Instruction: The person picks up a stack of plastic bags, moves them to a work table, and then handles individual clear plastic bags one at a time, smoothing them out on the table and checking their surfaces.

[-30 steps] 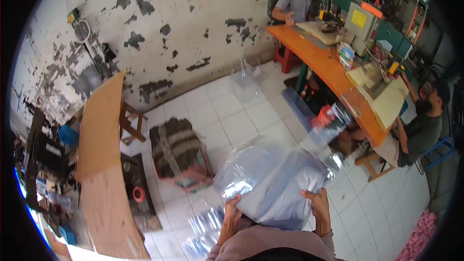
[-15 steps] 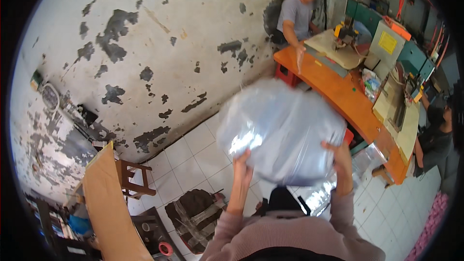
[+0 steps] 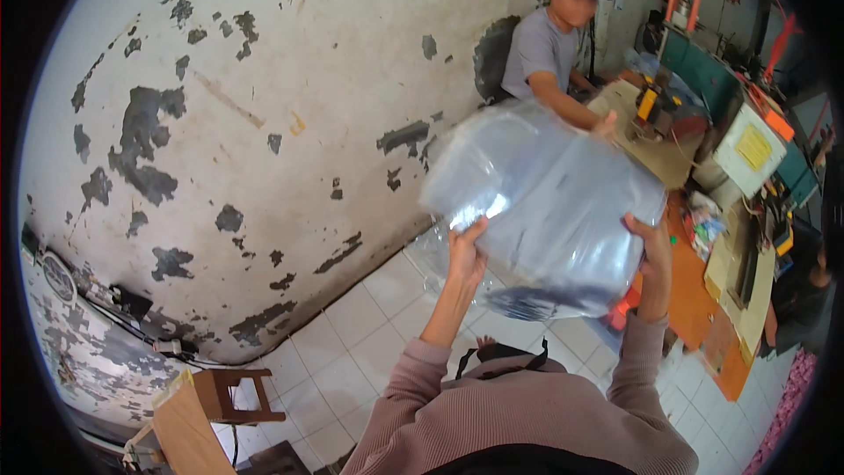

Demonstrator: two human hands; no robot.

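A large bundle of clear plastic sheeting (image 3: 549, 202), shiny and bulging, is held up in front of me between both hands. My left hand (image 3: 468, 253) grips its lower left side, fingers closed on the plastic. My right hand (image 3: 649, 244) clasps the right edge, with the thumb showing on top. A loose flap of the plastic hangs below the bundle, over the tiled floor. Beyond the bundle's far edge, a seated co-worker in a grey shirt and dark cap (image 3: 549, 53) has one hand close to it; whether that hand touches it I cannot tell.
An orange worktable (image 3: 694, 286) with machines runs along the right, partly behind the bundle. Another person (image 3: 802, 286) sits at its far right side. A wooden stool (image 3: 233, 396) and a brown board (image 3: 189, 431) stand at the lower left. A wall with peeling paint (image 3: 290, 105) bounds the left.
The bundle and both my hands have moved up and to the right, closer to the table and the seated co-worker. My view has shifted too, and the dark taped bundle on the floor has left it.
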